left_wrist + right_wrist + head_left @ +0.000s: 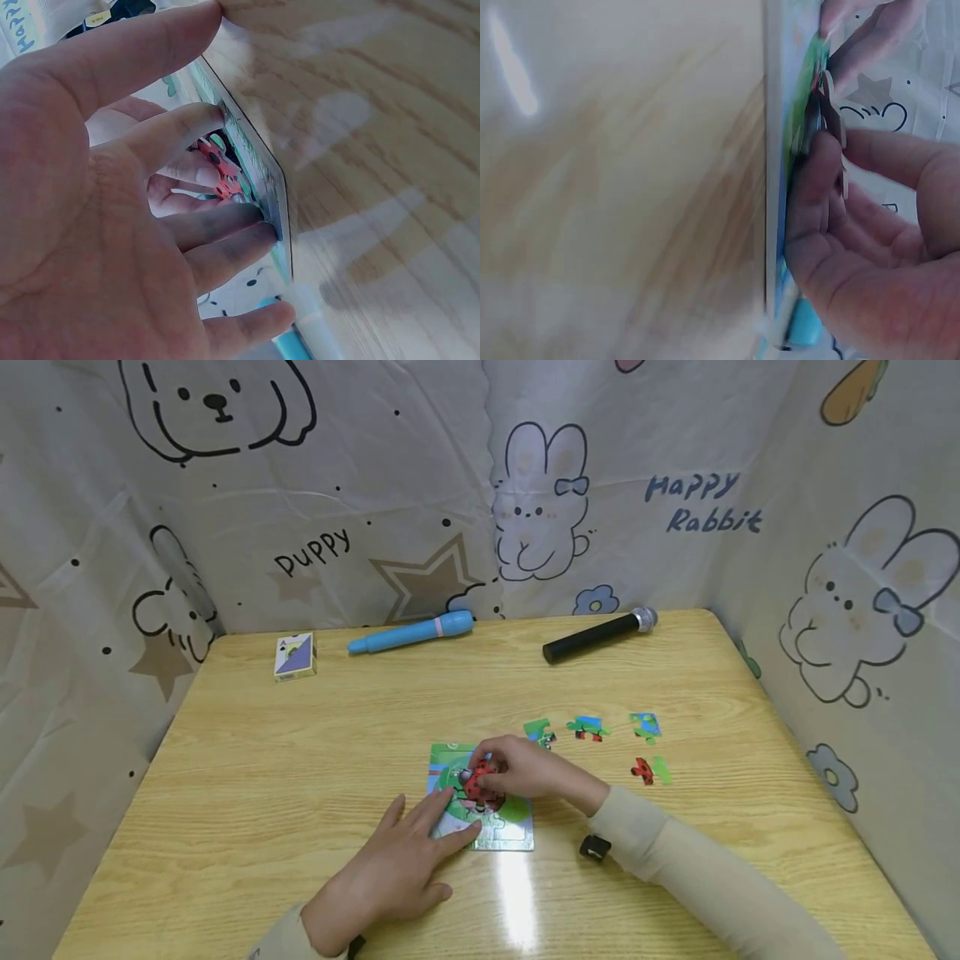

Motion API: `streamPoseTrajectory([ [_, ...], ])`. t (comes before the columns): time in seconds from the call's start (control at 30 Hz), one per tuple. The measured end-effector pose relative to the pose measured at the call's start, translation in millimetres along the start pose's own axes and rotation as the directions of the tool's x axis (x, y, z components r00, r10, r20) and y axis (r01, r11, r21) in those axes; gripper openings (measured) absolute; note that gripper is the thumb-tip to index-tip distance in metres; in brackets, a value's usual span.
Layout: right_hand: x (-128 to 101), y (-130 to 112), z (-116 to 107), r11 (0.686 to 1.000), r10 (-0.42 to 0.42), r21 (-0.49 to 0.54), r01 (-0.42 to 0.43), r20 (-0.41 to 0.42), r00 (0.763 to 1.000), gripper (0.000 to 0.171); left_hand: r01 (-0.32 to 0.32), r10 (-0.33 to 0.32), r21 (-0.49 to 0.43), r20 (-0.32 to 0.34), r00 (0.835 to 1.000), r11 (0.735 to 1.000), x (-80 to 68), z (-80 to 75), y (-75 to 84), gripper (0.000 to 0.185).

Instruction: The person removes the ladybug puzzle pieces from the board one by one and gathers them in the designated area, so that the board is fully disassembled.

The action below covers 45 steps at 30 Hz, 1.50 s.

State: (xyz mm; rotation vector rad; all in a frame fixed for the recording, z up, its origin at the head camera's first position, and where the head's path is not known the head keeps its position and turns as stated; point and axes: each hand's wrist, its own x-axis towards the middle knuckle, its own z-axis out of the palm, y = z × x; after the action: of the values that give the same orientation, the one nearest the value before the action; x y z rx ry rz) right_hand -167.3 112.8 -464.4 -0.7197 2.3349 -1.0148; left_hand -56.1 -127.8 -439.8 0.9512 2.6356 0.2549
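Puzzle board [517, 837] — green-and-white, flat on the wooden table [300, 760], near-centre. Left hand [397, 868]: fingers straight, spread, pressing the board's near-left edge; the left wrist view shows the fingertips [259, 232] on the board rim. Right hand [528, 768]: fingers curled, pinching a red ladybird puzzle piece [480, 781] over the board's middle; the right wrist view shows the piece held edge-on against the board.

Loose puzzle pieces, right of and beyond the board — a green one [538, 731] just past the right hand, a blue-green-red one [587, 727], a blue-green one [645, 725], a red-green one [649, 770].

Far edge, left to right: card box [295, 657], blue pen-shaped toy [411, 632], black microphone [600, 634]. Cartoon-print sheet [525, 485] encloses the table.
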Motion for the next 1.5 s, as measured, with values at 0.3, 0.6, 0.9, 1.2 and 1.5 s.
streamPoseTrajectory([
  [0.3, 3, -1, -1, 0.999, 0.003, 0.047, -0.005, 0.048, 0.999, 0.018, -0.008, 0.007, -0.005, -0.046, 0.999, 1.0, 0.2, 4.3, -2.9, 0.078],
  [0.6, 2, 4, 1, 0.999, -0.01, 0.045, 0.009, 0.017, 1.0, 0.02, -0.007, 0.007, -0.007, -0.03, 1.0, 1.0, 2.4, 2.7, -3.0, 0.08],
  [0.9, -5, 13, 1, 0.988, -0.043, 0.145, 0.051, -0.056, 0.998, 0.032, 0.018, -0.018, 0.029, 0.024, 1.0, 0.999, 5.7, -3.4, -1.2, 0.079],
  [1.2, -27, 17, -27, 0.991, -0.025, 0.128, 0.033, -0.064, 0.998, 0.028, 0.035, -0.037, 0.046, 0.062, 0.997, 0.998, 8.0, -5.6, -0.6, 0.081],
  [1.5, -62, 32, -53, 0.995, 0.024, 0.1, -0.015, -0.092, 0.995, 0.035, 0.016, -0.019, 0.057, 0.061, 0.998, 0.998, 8.1, -6.2, -3.3, 0.075],
])
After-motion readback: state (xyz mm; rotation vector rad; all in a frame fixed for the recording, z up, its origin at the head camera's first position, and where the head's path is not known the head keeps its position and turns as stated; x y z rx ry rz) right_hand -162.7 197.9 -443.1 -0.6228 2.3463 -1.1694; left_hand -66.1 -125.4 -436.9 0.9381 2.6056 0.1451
